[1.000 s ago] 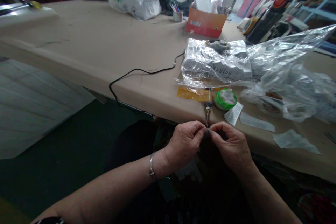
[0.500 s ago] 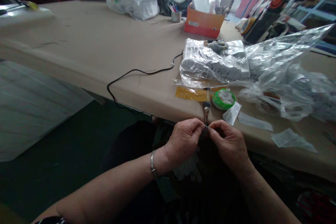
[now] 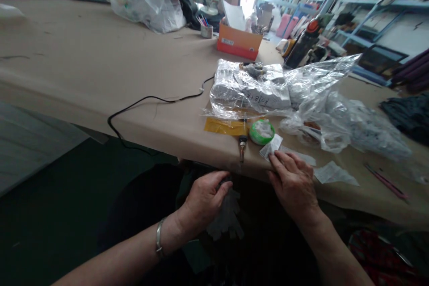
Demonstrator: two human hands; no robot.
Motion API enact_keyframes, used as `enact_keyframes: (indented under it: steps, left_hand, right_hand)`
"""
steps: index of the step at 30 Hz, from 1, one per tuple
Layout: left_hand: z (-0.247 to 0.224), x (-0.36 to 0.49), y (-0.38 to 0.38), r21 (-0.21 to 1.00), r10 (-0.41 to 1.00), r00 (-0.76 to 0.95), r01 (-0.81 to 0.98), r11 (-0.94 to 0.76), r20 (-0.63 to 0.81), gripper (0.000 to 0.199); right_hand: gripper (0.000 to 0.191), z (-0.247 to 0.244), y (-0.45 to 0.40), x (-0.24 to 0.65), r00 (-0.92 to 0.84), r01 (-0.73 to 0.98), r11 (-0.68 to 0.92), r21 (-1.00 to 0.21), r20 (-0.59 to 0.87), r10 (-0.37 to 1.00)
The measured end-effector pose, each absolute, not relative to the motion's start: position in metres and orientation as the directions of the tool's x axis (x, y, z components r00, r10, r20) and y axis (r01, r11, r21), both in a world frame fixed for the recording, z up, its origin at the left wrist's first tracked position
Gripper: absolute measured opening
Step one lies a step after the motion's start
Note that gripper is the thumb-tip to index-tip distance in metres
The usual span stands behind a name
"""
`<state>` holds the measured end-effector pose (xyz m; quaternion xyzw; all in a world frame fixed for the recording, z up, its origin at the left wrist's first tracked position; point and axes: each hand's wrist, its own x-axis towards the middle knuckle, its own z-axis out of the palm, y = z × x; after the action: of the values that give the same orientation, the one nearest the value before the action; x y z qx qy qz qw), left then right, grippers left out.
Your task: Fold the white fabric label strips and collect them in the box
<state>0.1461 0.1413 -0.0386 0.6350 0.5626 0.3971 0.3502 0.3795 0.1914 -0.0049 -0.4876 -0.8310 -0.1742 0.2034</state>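
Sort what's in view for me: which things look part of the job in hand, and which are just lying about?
Probably in the job:
white sheet under the right grip
metal-tipped tool
green tub with white filling

Seemingly just lying about:
orange box
pen holder
white plastic bag at the back
dark bottle

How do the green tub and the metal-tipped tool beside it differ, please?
The green tub is round, whereas the metal-tipped tool is long and thin. The tub holds white fluffy material; the tool shows a dark collar and coppery tip. Both sit near the front edge of the table.
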Motion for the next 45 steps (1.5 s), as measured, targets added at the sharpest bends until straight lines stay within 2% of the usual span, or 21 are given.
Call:
enact_keyframes:
  steps: [5,8,9,11,13,14,17,19,22,25,28,32,36,40,45]
  left_hand:
    - [-0.031,0.167,0.138,0.968,0.984,0.156,0.246,0.045,-0.085,0.016]
    - [-0.02,0.188,0.141,0.953,0.931,0.228,-0.038,0.302,-0.286,0.014]
    - [-0.016,0.195,0.143,0.892,0.892,0.277,-0.183,0.413,-0.357,0.017]
    - [-0.01,0.208,0.148,0.679,0.811,0.4,-0.451,0.579,-0.426,0.027]
    - [-0.005,0.218,0.154,0.486,0.78,0.471,-0.611,0.625,-0.411,0.03]
    - [-0.004,0.223,0.157,0.439,0.784,0.475,-0.651,0.619,-0.4,0.027]
    - [-0.003,0.231,0.163,0.462,0.808,0.422,-0.668,0.584,-0.411,0.013]
    - [-0.004,0.233,0.165,0.528,0.802,0.395,-0.607,0.593,-0.448,0.009]
    - [-0.004,0.233,0.164,0.608,0.773,0.353,-0.478,0.633,-0.527,0.012]
    - [-0.006,0.232,0.162,0.649,0.766,0.329,-0.407,0.643,-0.552,0.015]
    - [-0.007,0.232,0.161,0.662,0.761,0.318,-0.376,0.649,-0.566,0.016]
    - [-0.008,0.234,0.162,0.652,0.744,0.301,-0.36,0.668,-0.596,0.015]
    - [-0.005,0.238,0.165,0.592,0.71,0.366,-0.393,0.704,-0.601,0.017]
    - [0.0,0.243,0.163,0.528,0.736,0.452,-0.513,0.677,-0.504,0.009]
    - [-0.001,0.248,0.156,0.467,0.746,0.458,-0.586,0.662,-0.483,0.014]
  right_hand:
    - [0.014,-0.009,0.19,0.385,-0.439,0.834,0.552,0.003,0.61,0.66]
    - [0.014,-0.007,0.184,0.386,-0.417,0.79,0.61,-0.065,0.673,0.611]
    - [0.015,-0.005,0.18,0.386,-0.421,0.77,0.633,-0.074,0.687,0.593]
    - [0.015,-0.001,0.167,0.383,-0.452,0.723,0.685,-0.094,0.686,0.571]
    - [0.014,0.003,0.153,0.377,-0.497,0.668,0.733,-0.129,0.655,0.569]
    - [0.014,0.004,0.147,0.375,-0.517,0.642,0.752,-0.15,0.64,0.569]
    - [0.011,0.007,0.144,0.375,-0.543,0.606,0.771,-0.193,0.609,0.579]
    - [0.02,0.006,0.154,0.382,-0.495,0.69,0.702,-0.178,0.592,0.636]
    - [0.044,0.002,0.176,0.397,-0.352,0.893,0.447,-0.051,0.538,0.766]
    - [0.04,-0.006,0.187,0.407,-0.334,0.937,0.341,0.077,0.48,0.811]
    - [0.027,-0.014,0.186,0.413,-0.37,0.916,0.396,0.063,0.51,0.776]
    - [0.014,-0.016,0.181,0.419,-0.335,0.868,0.489,-0.084,0.628,0.703]
    - [0.013,-0.011,0.168,0.414,-0.312,0.747,0.624,-0.228,0.709,0.632]
    - [0.017,-0.012,0.144,0.399,-0.476,0.604,0.759,-0.242,0.655,0.588]
    - [0.018,-0.019,0.123,0.384,-0.504,0.605,0.752,-0.261,0.605,0.616]
